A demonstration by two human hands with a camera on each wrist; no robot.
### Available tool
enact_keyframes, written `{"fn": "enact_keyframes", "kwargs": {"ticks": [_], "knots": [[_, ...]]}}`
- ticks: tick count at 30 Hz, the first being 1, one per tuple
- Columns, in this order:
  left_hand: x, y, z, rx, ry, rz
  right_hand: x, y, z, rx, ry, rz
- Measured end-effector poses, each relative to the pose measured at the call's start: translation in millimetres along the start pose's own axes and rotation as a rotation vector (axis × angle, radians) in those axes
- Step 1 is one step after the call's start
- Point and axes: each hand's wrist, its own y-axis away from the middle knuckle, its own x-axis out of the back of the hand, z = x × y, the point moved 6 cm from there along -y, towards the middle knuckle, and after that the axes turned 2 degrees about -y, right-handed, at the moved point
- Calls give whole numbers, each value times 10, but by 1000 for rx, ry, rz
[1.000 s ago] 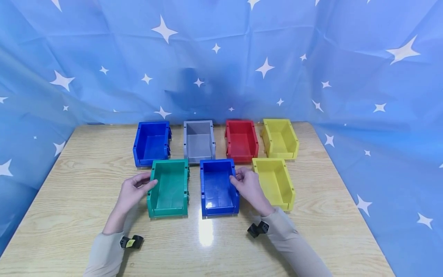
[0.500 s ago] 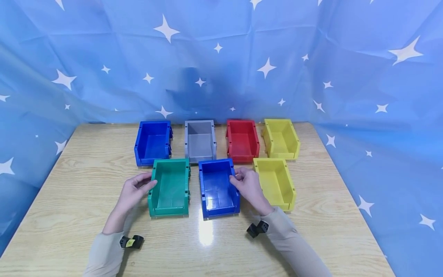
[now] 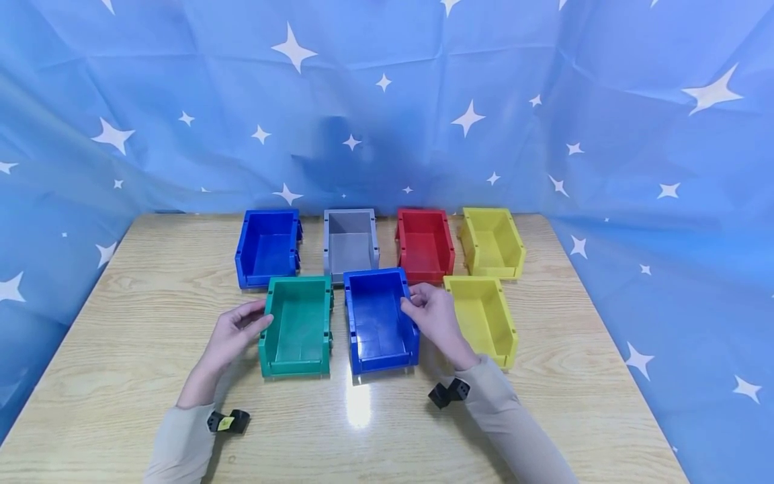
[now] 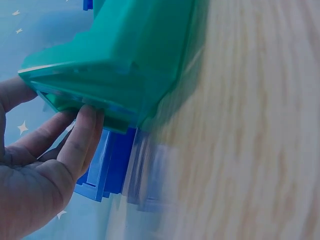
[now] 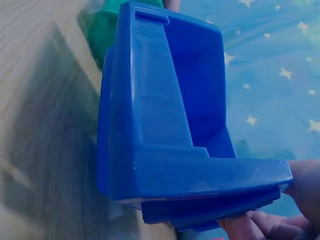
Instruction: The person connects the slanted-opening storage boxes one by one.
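A green storage bin (image 3: 299,326) stands in the front row, its left wall pinched between the thumb and fingers of my left hand (image 3: 232,336). In the left wrist view the fingers (image 4: 80,140) reach under the rim of that green bin (image 4: 125,55). My right hand (image 3: 437,323) grips the right wall of a blue storage bin (image 3: 379,316), which is slightly turned and seems a little off the table. The right wrist view shows this blue bin (image 5: 165,175) with fingers (image 5: 245,227) under its side rim. A gap separates the green and blue bins.
Behind are another blue bin (image 3: 266,252), a grey bin (image 3: 351,252), a red bin (image 3: 425,245) and a yellow bin (image 3: 492,242). A second yellow bin (image 3: 480,319) stands right of my right hand. The wooden table (image 3: 290,437) ends at a starry blue cloth (image 3: 387,134).
My right hand has turned the front blue bin slightly, shifted it a little left and away from me, and apparently raised it. The left hand and green bin have hardly moved.
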Motion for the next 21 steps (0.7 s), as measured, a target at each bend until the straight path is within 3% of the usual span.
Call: {"fn": "enact_keyframes", "kwargs": {"ticks": [12, 21], "knots": [[9, 9, 1, 51, 4, -25, -9, -61, -195, 40, 2, -1], [20, 3, -11, 41, 11, -38, -38, -104, -266, 43, 10, 10]]}}
